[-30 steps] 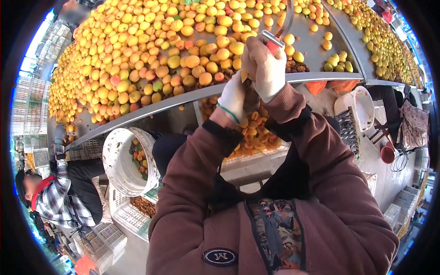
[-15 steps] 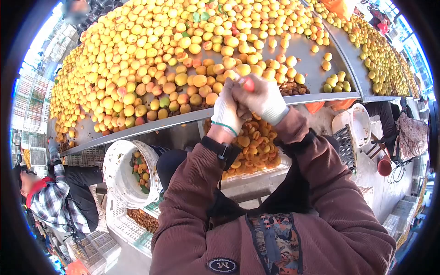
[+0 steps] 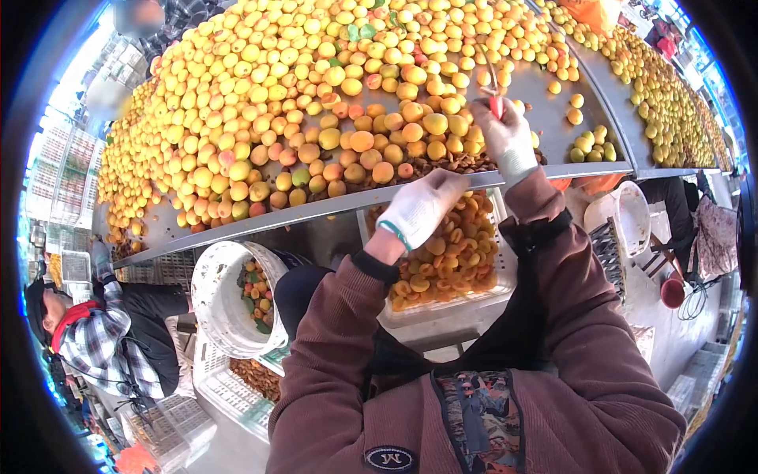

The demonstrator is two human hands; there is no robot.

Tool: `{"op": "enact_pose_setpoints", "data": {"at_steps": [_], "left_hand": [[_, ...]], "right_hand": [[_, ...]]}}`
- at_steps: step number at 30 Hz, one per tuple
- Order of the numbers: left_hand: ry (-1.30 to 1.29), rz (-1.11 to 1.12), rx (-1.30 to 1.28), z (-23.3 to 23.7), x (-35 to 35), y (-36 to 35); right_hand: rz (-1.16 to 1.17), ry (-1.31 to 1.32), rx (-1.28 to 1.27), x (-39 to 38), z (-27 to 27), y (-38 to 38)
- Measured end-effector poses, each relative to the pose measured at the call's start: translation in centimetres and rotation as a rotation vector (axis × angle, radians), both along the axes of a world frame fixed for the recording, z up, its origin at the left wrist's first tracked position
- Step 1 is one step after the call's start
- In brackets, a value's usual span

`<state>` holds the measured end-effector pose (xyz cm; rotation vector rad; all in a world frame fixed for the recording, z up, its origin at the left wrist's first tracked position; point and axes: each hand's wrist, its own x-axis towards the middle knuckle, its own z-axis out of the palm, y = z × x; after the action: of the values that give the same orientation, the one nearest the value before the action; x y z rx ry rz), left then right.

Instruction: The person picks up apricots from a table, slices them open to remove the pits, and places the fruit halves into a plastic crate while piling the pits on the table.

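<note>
My right hand [image 3: 505, 136], in a white glove with bare fingertips, is closed round the red handle of a small tool [image 3: 496, 105] above the fruit pile. My left hand [image 3: 422, 207], gloved too, is over the metal table edge and the near side of the crate; its fingers point down to the right, and what they hold, if anything, is hidden. Whole yellow-orange apricots [image 3: 316, 142] cover the table [image 3: 553, 118]. Below the edge, a white crate [image 3: 505, 272] holds halved apricots [image 3: 446, 261]. Brown pits [image 3: 466, 163] lie along the edge.
A white bucket [image 3: 215, 292] with some fruit is at left, above a crate [image 3: 225, 395] of brown pieces. Another person [image 3: 118, 340] sits at far left. At right are a white bucket [image 3: 632, 217] and a red scoop-like container [image 3: 673, 292].
My hands, together before, have moved apart. The right one has gone up and right with the red-handled tool; the left one has come down towards the crate. The view has shifted slightly.
</note>
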<state>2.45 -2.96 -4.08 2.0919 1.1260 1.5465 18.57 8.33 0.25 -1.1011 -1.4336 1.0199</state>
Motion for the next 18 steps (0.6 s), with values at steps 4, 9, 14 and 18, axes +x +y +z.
{"op": "enact_pose_setpoints", "data": {"at_steps": [4,9,14,18], "left_hand": [[0.44,0.489,-0.536,5.3,-3.5,-1.0],[0.679,0.756,-0.696,4.3,-4.6,0.6],[0.549,0.705,-0.724,3.9,-3.6,1.2],[-0.237,0.326,-0.593,6.2,-2.4,0.3]], "right_hand": [[-0.059,0.097,-0.237,1.0,0.6,-0.8],[0.006,0.026,-0.173,-0.4,-0.6,-2.4],[0.247,0.057,-0.24,-1.2,0.3,-4.9],[0.41,0.187,-0.248,-1.0,0.5,-6.3]]}}
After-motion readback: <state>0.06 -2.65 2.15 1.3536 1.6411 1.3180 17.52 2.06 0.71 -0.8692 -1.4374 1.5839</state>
